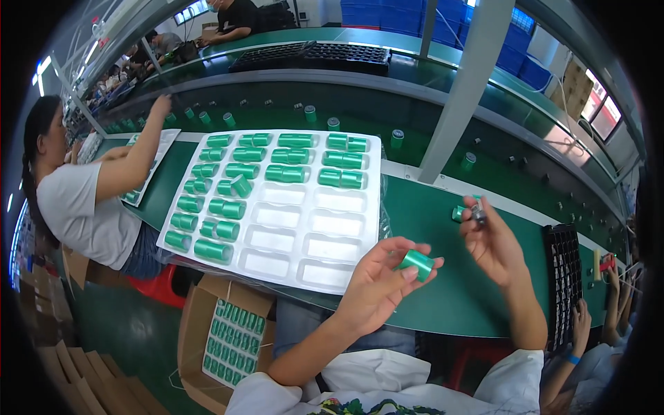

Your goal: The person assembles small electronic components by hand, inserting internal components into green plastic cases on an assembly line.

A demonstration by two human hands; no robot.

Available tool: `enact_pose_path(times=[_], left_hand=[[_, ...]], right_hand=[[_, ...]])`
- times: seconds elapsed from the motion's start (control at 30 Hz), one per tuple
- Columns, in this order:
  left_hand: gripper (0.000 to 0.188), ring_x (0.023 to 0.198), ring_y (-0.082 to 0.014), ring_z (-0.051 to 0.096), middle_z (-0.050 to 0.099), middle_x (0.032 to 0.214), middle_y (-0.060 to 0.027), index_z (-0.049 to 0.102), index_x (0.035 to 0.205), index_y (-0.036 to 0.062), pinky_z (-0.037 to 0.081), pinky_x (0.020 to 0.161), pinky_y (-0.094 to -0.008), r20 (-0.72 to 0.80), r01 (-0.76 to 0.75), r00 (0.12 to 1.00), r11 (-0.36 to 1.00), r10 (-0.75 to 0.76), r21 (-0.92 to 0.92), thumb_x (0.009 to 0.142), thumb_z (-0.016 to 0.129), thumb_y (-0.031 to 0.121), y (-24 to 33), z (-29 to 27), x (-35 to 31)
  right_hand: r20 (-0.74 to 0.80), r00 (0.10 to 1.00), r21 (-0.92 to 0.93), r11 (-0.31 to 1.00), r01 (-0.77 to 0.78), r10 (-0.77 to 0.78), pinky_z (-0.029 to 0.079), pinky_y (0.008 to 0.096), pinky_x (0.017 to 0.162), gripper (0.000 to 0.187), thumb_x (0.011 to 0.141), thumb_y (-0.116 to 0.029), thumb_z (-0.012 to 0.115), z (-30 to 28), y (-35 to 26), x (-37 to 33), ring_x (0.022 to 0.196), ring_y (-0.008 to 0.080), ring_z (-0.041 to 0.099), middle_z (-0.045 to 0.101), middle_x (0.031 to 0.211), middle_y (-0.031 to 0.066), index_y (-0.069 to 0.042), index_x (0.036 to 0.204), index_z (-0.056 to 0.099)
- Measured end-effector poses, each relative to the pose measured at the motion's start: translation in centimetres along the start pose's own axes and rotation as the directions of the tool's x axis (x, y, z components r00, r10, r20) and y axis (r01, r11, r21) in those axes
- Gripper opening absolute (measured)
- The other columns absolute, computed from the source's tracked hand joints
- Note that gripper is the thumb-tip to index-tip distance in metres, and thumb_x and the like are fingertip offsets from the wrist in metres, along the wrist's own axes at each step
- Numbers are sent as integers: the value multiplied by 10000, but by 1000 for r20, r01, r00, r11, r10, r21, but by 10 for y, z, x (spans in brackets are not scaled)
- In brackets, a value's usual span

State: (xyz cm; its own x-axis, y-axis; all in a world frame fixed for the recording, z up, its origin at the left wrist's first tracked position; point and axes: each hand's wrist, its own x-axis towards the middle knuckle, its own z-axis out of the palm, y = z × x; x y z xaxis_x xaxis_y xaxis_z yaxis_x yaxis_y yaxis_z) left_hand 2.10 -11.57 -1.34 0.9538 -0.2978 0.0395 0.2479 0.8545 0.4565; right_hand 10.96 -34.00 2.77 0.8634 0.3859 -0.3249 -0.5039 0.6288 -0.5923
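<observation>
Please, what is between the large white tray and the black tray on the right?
Head view: green tabletop; above it, left hand holding a green cylinder and right hand holding a metallic part.

Blue crates (384,14) at bk, co-worker (86,190) sits L on red seat (160,286)

Grn cyl. (418,265) is looking glossy, smooth, plastic-like; wht tray (331,246) is showing smooth, semi-gloss plastic; grn benchtop (449,297) is looking smooth; box (234,293) is showing matt cardbd; shirt (377,370), matt cloth.

Cylinders (214,250) lie in a tray (277,216) on the surface (453,304), left of a rack (564,277). Behind the tray stand more cylinders (397,138).
</observation>
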Motion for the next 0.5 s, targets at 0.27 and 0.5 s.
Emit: enact_pose_path(times=[0.27, 0.5], left_hand=[[340, 1066, -233, 624, 584, 1248, -184, 476, 1258, 69, 541, 910, -382, -158, -82, 982, 987, 103, 137, 944, 583, -5, -16, 5, -1], [337, 1097, -242, 617, 591, 1239, -204, 493, 1217, 42, 555, 918, -379, -110, -143, 982, 982, 156, 122, 914, 618, -35, -23, 7, -1]], right_hand=[[209, 971, -608, 763, 219, -111, 513, 249, 721, 445, 946, -165, 621, 30, 22, -44, 842, 119, 576, 601, 1031, 95, 13, 1336, 502], [481, 844, -749, 388, 536, -238, 528, 256, 704, 411, 771, 62, 756, 25, 18, -38, 885, 133, 635, 639, 1073, 122, 24, 1166, 648]])
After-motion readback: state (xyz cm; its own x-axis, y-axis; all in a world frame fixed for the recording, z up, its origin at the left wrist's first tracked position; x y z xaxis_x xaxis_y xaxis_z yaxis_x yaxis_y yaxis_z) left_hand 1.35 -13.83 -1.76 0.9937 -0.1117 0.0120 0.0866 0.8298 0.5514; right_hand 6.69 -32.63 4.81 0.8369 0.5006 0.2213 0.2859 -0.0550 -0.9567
